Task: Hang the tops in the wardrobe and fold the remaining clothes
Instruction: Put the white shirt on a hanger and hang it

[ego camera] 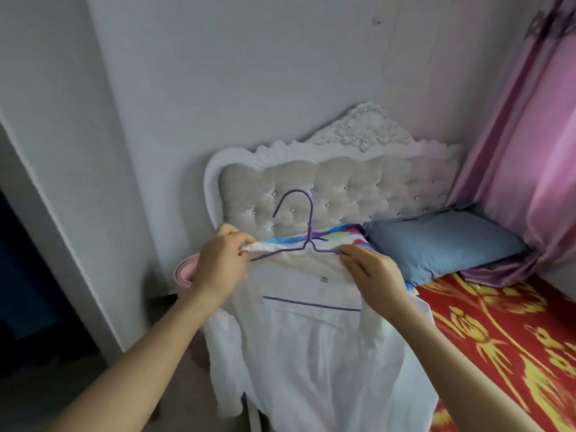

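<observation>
Bare forearms reach in from the bottom edge, and between them hangs a white shirt (311, 353), held up in the air in front of the left end of the headboard (343, 179), with its hem running out of view below. A purple wire hanger (310, 222) sits inside the shirt's neck. Its hook stands upright above the collar and its lower bar shows through the cloth.

The left grip (219, 263) is curled, pinching a bunched bit of the collar just above the hanger's left arm. The right grip (372, 275) pinches the hanger's right arm where the wire meets the collar. Whether it also catches cloth cannot be told.

Behind the hands, at the head of the bed (498, 338) with its red and yellow cover, a many-coloured pillow (330, 236) lies beside a blue pillow (442, 241). A pink curtain (530, 151) hangs along the bed's right edge.
</observation>
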`<state>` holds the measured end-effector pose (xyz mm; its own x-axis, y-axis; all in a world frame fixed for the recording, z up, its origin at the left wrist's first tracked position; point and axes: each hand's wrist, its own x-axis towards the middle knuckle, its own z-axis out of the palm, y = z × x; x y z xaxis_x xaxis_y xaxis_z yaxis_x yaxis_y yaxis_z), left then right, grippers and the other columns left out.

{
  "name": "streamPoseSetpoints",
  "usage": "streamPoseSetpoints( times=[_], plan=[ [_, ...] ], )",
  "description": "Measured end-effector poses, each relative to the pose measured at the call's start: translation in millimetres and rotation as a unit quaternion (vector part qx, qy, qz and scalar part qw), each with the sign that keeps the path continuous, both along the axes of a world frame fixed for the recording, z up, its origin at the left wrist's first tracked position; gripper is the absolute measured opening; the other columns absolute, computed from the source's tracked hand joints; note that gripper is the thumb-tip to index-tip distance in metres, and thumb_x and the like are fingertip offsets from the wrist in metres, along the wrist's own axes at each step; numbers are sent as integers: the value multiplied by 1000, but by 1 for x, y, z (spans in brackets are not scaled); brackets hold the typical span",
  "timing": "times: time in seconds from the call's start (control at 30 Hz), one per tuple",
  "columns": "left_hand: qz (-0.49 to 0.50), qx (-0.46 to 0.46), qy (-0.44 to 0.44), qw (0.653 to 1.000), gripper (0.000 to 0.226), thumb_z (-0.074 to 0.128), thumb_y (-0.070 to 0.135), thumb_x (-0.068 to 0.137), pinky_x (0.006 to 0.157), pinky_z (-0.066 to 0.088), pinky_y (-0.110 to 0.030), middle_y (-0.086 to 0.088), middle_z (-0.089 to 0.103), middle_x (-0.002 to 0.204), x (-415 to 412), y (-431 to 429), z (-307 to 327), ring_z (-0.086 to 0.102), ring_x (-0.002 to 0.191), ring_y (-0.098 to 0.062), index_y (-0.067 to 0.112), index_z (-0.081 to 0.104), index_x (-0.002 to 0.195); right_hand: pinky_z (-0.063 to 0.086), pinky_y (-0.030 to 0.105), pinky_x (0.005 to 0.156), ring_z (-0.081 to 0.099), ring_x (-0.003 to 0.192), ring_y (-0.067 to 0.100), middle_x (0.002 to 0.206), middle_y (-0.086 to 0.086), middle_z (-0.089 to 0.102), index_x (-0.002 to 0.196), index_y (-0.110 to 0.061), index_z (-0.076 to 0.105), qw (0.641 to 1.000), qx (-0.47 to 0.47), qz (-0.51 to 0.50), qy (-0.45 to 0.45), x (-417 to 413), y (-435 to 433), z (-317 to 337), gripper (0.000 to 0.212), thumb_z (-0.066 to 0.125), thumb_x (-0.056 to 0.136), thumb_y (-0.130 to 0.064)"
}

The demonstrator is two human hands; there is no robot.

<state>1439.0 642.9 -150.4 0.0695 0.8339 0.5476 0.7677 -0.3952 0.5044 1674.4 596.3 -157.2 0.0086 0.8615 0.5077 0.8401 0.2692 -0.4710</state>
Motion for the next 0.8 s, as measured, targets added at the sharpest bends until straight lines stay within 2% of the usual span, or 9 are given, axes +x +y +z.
streamPoseSetpoints(
  times=[0.1, 0.17, 0.27, 0.37, 0.47, 0.53, 0.6, 0.67, 0.8],
  plan=[
    [15, 99, 103, 990, 29, 58, -27, 56, 50, 48, -41, -19, 54, 74, -25, -12, 18, 57, 66, -36, -4, 66, 71, 45, 36, 79, 60, 97, 27, 106, 4, 67, 108, -14, 66, 999, -26, 18, -33, -15, 7, -1, 22, 48, 97, -22],
    [48, 104, 143, 983, 29, 60, -24, 55, 43, 43, -36, -17, 54, 73, -31, -22, 24, 55, 56, -33, -1, 64, 72, 41, 32, 73, 58, 97, 25, 107, 3, 65, 109, -15, 62, 999, -38, 22, -32, -27, 12, 0, 23, 44, 98, -25],
    [95, -6, 201, 975, 16, 63, 12, 81, 57, 39, -33, -4, 58, 90, -34, -36, 14, 61, 76, -33, 19, 65, 95, 39, 30, 68, 57, 95, 23, 107, 0, 64, 110, -18, 61, 999, -42, 21, -13, -38, 14, 4, 24, 42, 99, -27],
    [104, -59, 134, 984, 25, 66, 51, 78, 59, 37, -27, 7, 58, 75, -51, -46, 13, 62, 80, -23, 30, 68, 92, 45, 36, 77, 59, 99, 26, 109, 3, 65, 110, -16, 65, 998, -20, 59, -20, -41, 10, 8, 23, 48, 97, -23],
    [84, 24, 103, 991, 41, 70, 49, 77, 73, 47, -34, -3, 63, 98, -67, -37, 15, 57, 97, -27, 18, 71, 103, 46, 39, 81, 60, 99, 27, 108, 6, 66, 111, -11, 67, 993, -12, 105, -44, -46, 5, 12, 22, 53, 95, -18],
    [24, -108, 109, 988, 48, 62, 49, 85, 90, 43, -31, -1, 59, 117, -72, -30, 14, 52, 110, -22, 18, 61, 122, 46, 40, 81, 61, 95, 28, 104, 9, 66, 109, -8, 67, 992, -8, 123, -28, -51, 2, 15, 21, 54, 94, -14],
    [-63, -239, 46, 968, 30, 58, 44, 88, 76, 43, -19, 14, 66, 91, -76, -31, 10, 57, 87, -7, 19, 68, 102, 47, 31, 82, 61, 91, 21, 99, 9, 65, 103, -7, 69, 990, -22, 140, 13, -56, 2, 17, 18, 56, 92, -10],
    [-117, -240, -47, 963, 20, 62, 34, 86, 56, 35, -12, 19, 59, 58, -86, -34, 6, 49, 59, 5, 25, 64, 68, 43, 14, 72, 58, 77, 4, 89, 4, 64, 93, -10, 71, 979, -101, 143, 102, -59, 5, 26, 13, 60, 89, -5],
    [-86, -140, -132, 977, 14, 76, 33, 73, 56, 37, -14, 12, 58, 54, -116, -38, 9, 50, 53, -1, 37, 64, 80, 47, 20, 54, 57, 55, 9, 66, 4, 64, 67, -11, 74, 837, -309, 193, 409, -58, 13, 42, 35, 53, 85, 11]
  ],
)
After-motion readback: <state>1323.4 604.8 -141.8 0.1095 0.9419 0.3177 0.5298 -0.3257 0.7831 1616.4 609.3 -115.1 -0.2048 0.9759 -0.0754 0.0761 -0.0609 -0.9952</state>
